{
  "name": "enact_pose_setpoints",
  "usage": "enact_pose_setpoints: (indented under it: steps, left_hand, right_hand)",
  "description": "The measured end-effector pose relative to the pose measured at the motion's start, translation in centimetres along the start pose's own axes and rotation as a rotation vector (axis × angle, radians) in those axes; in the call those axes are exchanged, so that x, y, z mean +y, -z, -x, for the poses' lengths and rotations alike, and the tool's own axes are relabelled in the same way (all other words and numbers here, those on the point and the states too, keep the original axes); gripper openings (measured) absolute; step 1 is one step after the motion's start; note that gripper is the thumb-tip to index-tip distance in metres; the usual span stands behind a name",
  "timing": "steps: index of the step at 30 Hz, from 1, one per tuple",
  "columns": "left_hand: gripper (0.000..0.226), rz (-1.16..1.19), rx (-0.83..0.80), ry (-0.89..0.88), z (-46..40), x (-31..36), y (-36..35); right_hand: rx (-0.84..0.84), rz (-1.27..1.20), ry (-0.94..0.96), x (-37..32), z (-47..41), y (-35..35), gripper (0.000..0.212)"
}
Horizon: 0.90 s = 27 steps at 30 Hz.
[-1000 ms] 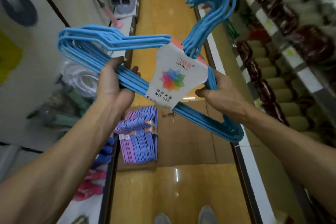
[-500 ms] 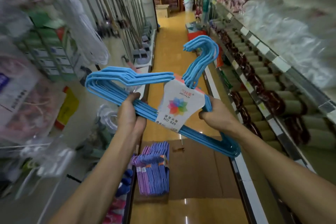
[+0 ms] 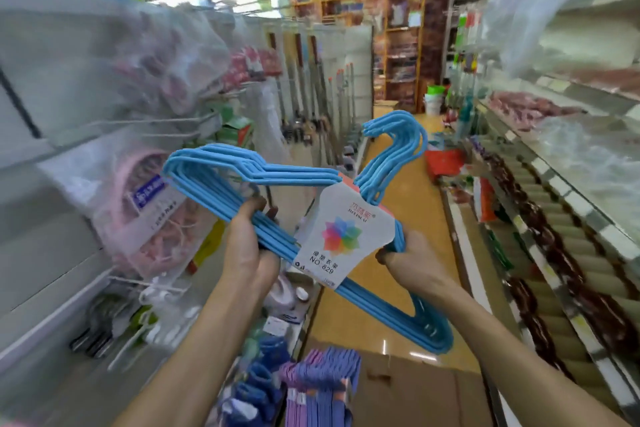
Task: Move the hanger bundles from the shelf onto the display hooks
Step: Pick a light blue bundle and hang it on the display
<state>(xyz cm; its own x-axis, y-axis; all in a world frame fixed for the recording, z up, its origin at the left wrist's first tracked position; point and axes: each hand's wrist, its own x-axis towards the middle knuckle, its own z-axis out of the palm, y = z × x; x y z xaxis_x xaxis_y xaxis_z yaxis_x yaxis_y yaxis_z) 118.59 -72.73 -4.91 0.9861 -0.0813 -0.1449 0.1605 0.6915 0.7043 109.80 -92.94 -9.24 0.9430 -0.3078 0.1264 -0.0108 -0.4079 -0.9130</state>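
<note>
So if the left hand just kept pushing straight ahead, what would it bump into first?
Probably the blurred hanging bags on the shelving up-left of the left hand, which grips the blue hanger bundle. Depth is unclear.

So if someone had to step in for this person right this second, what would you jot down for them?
Left hand: grips the lower bars of the blue hanger bundle.
Right hand: holds the same bundle just right of its card label.
The bundle is in the air, tilted, hooks up, on no display hook yet.
More bundles, purple and blue, lie low down beside a cardboard box.
Done: one bundle picked up.
Left: hang it, then the rest.
</note>
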Motion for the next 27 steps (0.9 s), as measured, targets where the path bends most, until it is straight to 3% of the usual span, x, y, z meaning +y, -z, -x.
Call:
enact_pose_setpoints:
  steps: [15,19,27]
  left_hand:
    - [0.021,-0.010,0.430,-0.595,17.0,8.4,8.1]
    - [0.018,-0.012,0.570,-0.714,22.6,10.0,10.6]
    - [0.020,0.035,0.748,-0.919,33.5,12.8,15.1]
  right_hand:
    - [-0.469,-0.069,0.343,-6.4,3.7,-9.6,0.029]
    - [-0.603,-0.081,0.405,-8.1,7.1,-12.9,0.045]
    - [-0.835,-0.180,0.533,-12.9,15.2,-18.9,0.051]
